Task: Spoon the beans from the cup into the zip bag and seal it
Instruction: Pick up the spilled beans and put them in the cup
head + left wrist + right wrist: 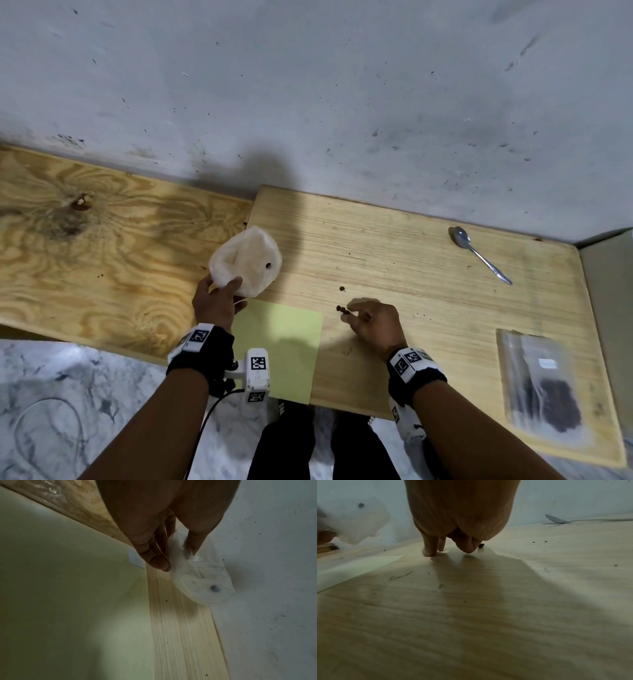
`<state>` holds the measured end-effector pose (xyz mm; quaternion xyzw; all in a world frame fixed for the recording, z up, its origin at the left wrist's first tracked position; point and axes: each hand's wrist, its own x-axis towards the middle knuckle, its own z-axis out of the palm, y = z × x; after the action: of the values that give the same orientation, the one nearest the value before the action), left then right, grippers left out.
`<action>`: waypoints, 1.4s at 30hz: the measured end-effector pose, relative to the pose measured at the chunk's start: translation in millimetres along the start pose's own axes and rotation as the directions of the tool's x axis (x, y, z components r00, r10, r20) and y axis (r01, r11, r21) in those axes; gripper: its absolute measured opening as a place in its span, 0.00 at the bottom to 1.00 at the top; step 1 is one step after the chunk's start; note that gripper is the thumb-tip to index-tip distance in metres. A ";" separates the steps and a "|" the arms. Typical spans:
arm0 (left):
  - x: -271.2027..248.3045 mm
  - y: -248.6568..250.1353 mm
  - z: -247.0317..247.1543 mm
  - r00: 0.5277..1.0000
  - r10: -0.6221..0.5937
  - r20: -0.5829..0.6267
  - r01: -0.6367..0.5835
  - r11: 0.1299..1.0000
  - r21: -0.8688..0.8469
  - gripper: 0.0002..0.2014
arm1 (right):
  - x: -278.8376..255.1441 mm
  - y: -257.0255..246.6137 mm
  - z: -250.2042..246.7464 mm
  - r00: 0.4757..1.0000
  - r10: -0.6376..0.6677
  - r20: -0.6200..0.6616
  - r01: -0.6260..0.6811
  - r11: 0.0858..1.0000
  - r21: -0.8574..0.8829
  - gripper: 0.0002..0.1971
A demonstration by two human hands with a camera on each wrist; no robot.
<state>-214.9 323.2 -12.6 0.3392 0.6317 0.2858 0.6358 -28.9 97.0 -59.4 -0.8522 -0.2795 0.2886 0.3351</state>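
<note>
mostly done, on this evidence. the zip bag [541, 387] lies flat at the right end of the counter [411, 246], well apart from both hands, with a dark mass of beans [555, 404] settled in its near end. whether its zip is pressed closed cannot be told; the bag is blurred in the head view. the spoon [479, 253] lies idle near the far edge, bowl toward the wall, nothing in it that shows.

the cup [245, 262] is a thin translucent one, tipped and held off the counter by the left hand [215, 301], thumb on the near rim and fingers [154, 555] curled round its wall. one bean [268, 265] clings inside; otherwise it looks empty.

strays remain. a loose bean [341, 289] sits on the bare counter, and a small cluster [342, 310] lies at the tips of the right hand [373, 325]. that hand's fingers [429, 547] are curled down toward the counter, with the thumb drawn in beside them; the wrist view shows a bean [481, 545] just beside the thumb, but whether anything is actually pinched cannot be told. a green sheet [284, 342] lies between the hands.

judged outstanding: gather the strays, clear the cup, confirm the seal.
</note>
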 end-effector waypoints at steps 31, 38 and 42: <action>-3.8 -2.9 6.0 1.000 -0.002 -0.004 0.002 1.000 -0.009 0.27 | -43.3 3.3 -43.7 0.983 0.117 0.144 -0.141 0.975 0.172 0.12; -6.2 -6.1 9.5 1.000 -0.002 -0.011 0.002 1.000 0.017 0.27 | -53.5 1.2 -40.0 0.993 0.032 0.110 -0.043 0.995 0.093 0.16; -7.3 -6.8 10.8 1.000 -0.006 0.004 0.006 1.000 0.023 0.25 | -31.8 -7.1 -28.1 0.996 0.085 0.029 -0.088 0.986 0.141 0.20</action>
<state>-204.9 312.5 -13.9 0.3450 0.6346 0.2761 0.6341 -33.3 68.6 -27.3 -0.8340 -0.2247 0.3320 0.3790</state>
